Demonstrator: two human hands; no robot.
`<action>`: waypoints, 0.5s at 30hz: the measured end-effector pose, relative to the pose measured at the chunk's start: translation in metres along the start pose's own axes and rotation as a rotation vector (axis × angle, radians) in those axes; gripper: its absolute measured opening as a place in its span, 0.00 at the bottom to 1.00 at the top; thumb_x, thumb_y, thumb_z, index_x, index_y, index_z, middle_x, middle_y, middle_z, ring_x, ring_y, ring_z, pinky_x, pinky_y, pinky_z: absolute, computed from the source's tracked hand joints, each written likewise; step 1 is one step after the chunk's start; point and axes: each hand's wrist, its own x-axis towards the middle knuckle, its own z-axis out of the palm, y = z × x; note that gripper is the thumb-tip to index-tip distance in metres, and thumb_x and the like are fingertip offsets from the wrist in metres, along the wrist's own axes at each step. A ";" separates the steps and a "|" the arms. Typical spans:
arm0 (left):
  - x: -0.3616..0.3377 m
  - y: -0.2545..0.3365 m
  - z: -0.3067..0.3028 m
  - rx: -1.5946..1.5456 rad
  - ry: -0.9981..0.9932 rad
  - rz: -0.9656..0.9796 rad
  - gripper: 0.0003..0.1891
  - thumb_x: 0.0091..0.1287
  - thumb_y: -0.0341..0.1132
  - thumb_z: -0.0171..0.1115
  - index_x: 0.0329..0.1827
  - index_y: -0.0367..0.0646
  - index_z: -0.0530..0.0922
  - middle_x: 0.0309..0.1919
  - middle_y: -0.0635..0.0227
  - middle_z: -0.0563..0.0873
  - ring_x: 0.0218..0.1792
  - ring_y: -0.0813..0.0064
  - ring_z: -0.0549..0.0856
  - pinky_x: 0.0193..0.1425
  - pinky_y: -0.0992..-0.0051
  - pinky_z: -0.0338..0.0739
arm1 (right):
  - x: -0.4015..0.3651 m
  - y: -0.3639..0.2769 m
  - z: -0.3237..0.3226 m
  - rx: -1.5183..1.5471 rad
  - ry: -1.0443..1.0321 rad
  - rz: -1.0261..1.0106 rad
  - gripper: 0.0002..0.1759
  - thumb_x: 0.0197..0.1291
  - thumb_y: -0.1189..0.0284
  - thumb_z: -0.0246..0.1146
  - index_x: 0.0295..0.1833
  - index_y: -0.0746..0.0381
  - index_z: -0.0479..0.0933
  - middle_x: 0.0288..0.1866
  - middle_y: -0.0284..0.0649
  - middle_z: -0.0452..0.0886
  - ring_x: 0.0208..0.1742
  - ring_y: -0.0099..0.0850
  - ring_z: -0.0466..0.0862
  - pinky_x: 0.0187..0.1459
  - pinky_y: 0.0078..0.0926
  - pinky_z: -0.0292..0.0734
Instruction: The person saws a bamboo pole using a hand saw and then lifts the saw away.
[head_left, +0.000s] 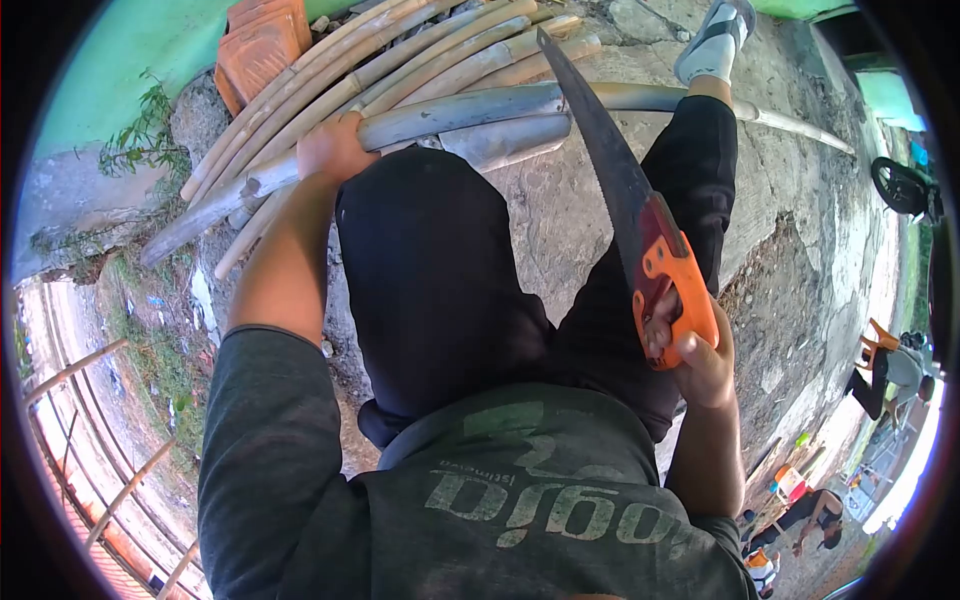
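Observation:
My right hand (700, 355) is closed around the orange handle of a hand saw (610, 150). The saw's dark blade points up and away, its tip overlapping a long grey bamboo pole (460, 110) in this view. On the left, my left hand (335, 148) grips that pole, beside my bent knee, with its fingers partly hidden behind it. The pole lies across the ground in front of me, its thin end stretching past my outstretched leg. A shorter bamboo piece (510, 142) rests just on the near side of it.
Several more bamboo poles (400, 55) lie stacked beyond. Orange roof tiles (262, 50) lean by the green wall (130, 70). Cracked concrete (800, 250) spreads to the right. Far right are a seated person (895, 370), another person (815, 515) and a wheel (900, 186).

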 end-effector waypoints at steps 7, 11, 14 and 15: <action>0.010 -0.003 0.001 0.011 -0.064 -0.017 0.37 0.52 0.65 0.76 0.61 0.55 0.82 0.53 0.59 0.90 0.57 0.55 0.88 0.60 0.55 0.82 | 0.009 0.017 0.002 -0.054 0.080 -0.163 0.29 0.69 0.47 0.64 0.41 0.66 0.72 0.26 0.34 0.72 0.22 0.22 0.72 0.25 0.20 0.69; 0.009 -0.001 0.000 0.030 -0.085 -0.010 0.38 0.52 0.66 0.76 0.61 0.54 0.82 0.55 0.59 0.89 0.57 0.54 0.88 0.60 0.54 0.81 | 0.065 0.019 0.016 0.090 0.077 -0.143 0.20 0.73 0.56 0.62 0.40 0.65 0.73 0.25 0.35 0.73 0.22 0.22 0.73 0.25 0.20 0.69; 0.008 -0.002 0.002 0.003 -0.053 0.002 0.38 0.52 0.65 0.76 0.63 0.54 0.81 0.56 0.60 0.89 0.58 0.54 0.88 0.60 0.55 0.81 | 0.111 0.030 0.018 0.000 0.044 -0.111 0.17 0.75 0.60 0.61 0.39 0.64 0.73 0.24 0.34 0.73 0.22 0.21 0.73 0.25 0.20 0.68; 0.009 -0.003 0.002 0.005 -0.046 -0.005 0.38 0.52 0.65 0.76 0.63 0.54 0.81 0.56 0.60 0.88 0.58 0.54 0.88 0.60 0.55 0.81 | 0.119 0.032 0.019 -0.052 0.030 -0.092 0.17 0.75 0.61 0.61 0.39 0.64 0.73 0.24 0.33 0.73 0.22 0.21 0.73 0.25 0.20 0.68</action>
